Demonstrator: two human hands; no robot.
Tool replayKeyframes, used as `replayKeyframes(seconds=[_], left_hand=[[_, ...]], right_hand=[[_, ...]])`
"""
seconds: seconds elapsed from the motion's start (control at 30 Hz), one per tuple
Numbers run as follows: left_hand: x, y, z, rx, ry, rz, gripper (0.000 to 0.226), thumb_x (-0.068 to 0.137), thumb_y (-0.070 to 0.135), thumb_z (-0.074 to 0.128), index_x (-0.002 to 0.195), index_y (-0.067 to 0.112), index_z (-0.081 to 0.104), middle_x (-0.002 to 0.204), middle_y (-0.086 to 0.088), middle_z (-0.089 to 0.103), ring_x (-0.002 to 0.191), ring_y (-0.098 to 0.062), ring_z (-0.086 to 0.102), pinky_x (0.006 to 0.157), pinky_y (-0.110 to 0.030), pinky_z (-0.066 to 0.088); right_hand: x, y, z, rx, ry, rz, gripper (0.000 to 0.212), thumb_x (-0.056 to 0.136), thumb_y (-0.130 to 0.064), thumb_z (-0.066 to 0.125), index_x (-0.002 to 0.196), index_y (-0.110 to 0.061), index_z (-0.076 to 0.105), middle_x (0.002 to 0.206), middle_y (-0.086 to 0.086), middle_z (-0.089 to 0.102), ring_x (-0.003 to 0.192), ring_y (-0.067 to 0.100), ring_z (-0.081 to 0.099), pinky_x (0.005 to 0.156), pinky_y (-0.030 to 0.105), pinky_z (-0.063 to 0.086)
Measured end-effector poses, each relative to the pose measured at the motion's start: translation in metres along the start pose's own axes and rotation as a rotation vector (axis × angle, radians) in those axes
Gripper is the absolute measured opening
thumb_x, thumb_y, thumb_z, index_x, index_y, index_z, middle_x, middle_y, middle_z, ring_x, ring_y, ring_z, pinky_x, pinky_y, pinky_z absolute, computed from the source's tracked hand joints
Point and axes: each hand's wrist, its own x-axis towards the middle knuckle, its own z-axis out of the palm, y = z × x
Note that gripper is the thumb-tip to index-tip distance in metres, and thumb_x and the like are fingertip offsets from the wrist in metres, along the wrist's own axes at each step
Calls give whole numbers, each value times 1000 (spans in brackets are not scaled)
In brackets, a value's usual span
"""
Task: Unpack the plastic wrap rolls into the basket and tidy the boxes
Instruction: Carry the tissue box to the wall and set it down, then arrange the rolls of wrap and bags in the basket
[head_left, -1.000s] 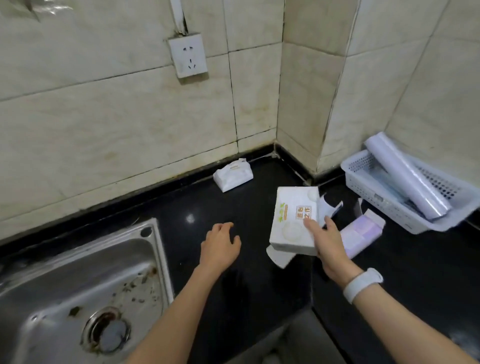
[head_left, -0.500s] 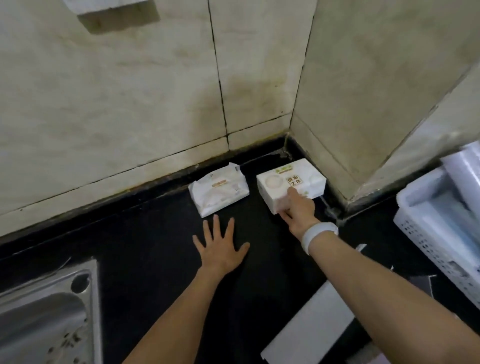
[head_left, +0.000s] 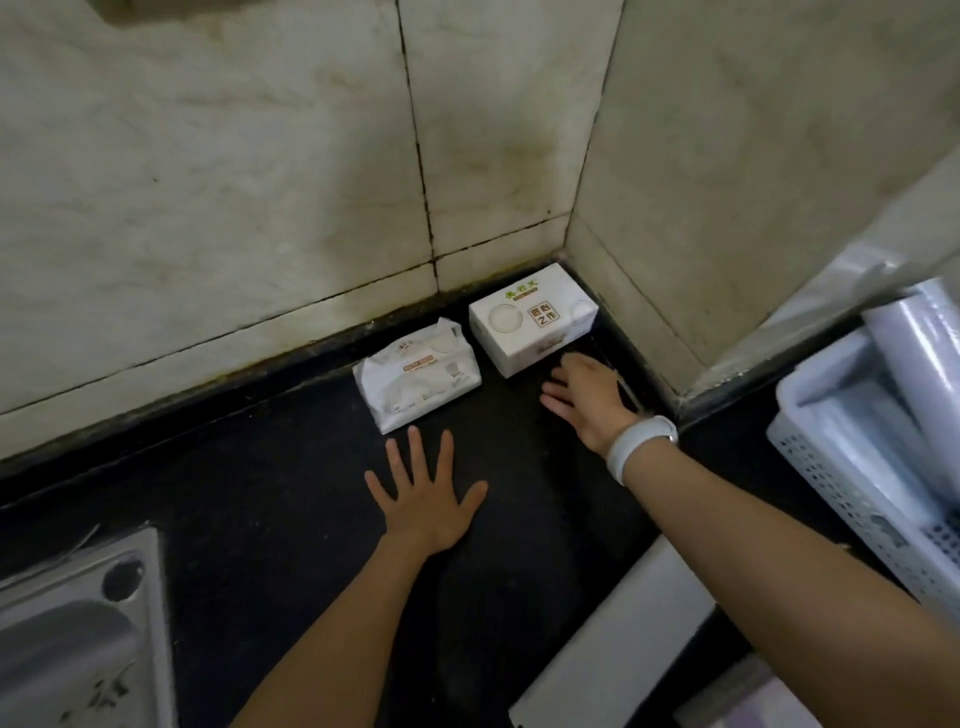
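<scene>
Status, late stage: plastic wrap rolls (head_left: 914, 353) are lying in the white basket (head_left: 831, 467) at right, the white box (head_left: 532, 319) is sitting tucked into the wall corner, and both the left hand (head_left: 423, 499) and right hand (head_left: 584, 392) are resting released, leaving apparently only the flattened carton (head_left: 613, 649) by the counter edge to tidy.

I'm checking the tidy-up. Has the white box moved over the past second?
Yes. The white box went from the right hand to the wall corner, beside the tissue pack.
</scene>
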Motion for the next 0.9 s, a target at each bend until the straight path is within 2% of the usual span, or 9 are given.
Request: replayKeyframes(seconds=[0.13,0.23,0.3,0.37,0.43,0.6,0.7,0.8,0.9], left_hand=[[-11,14,-22,5,-12,-26,79,88,61,34,146,28,-8,155,-12,-22,141,-37,-19,110,-63,-5],[-33,32,-34,-56,93,15,67,91,41,44,146,18,13,157,-14,-4,144,-36,-5,114,-60,5],[-52,48,-33,-171,184,113,58,92,33,44,144,18,22,157,-12,5,144,-33,1,115,-56,8],[-74,70,-27,-262,261,241,49,92,28,45,139,18,34,155,-11,16,144,-29,10,116,-52,13],[-93,98,-23,-282,312,363,42,91,26,46,133,18,44,151,-9,28,141,-25,20,115,-48,20],[-121,189,-22,-262,317,694,38,91,24,45,128,18,48,141,-4,41,132,-21,34,108,-40,30],[-127,245,-16,-213,301,809,37,90,21,45,127,16,49,136,-4,47,127,-22,39,105,-39,32],[-125,291,-3,-116,290,865,37,91,21,44,127,16,49,136,-5,47,127,-22,39,106,-38,32],[-115,323,10,-27,308,913,38,91,24,42,128,17,49,137,-3,47,128,-19,38,107,-37,29]], right_hand=[[-51,12,-36,-120,-11,22,37,96,-20,41,131,-9,42,128,16,53,114,29,54,91,37,47],[-96,18,-72,-166,-17,-3,34,96,-17,40,127,-5,47,122,19,58,114,33,56,89,37,47],[-125,21,-102,-151,16,-46,32,96,-15,40,124,-2,50,114,21,61,103,33,61,83,36,49],[-151,25,-135,-135,67,-88,29,96,-13,40,119,-1,53,103,18,62,85,26,62,77,32,50],[-173,29,-170,-131,137,-117,27,95,-12,40,114,-2,56,94,14,64,76,21,60,74,29,50],[-204,34,-252,-81,307,-160,23,95,-13,41,108,-5,58,85,9,65,73,19,61,67,26,50],[-208,31,-298,-55,397,-209,20,95,-13,42,104,-6,58,80,6,65,69,17,60,66,25,50],[-202,24,-340,-115,497,-265,20,93,-8,43,101,-2,61,76,5,64,65,17,59,58,20,50],[-181,15,-373,-344,589,-311,24,91,-6,45,107,0,61,89,9,66,80,22,61,70,26,47]])
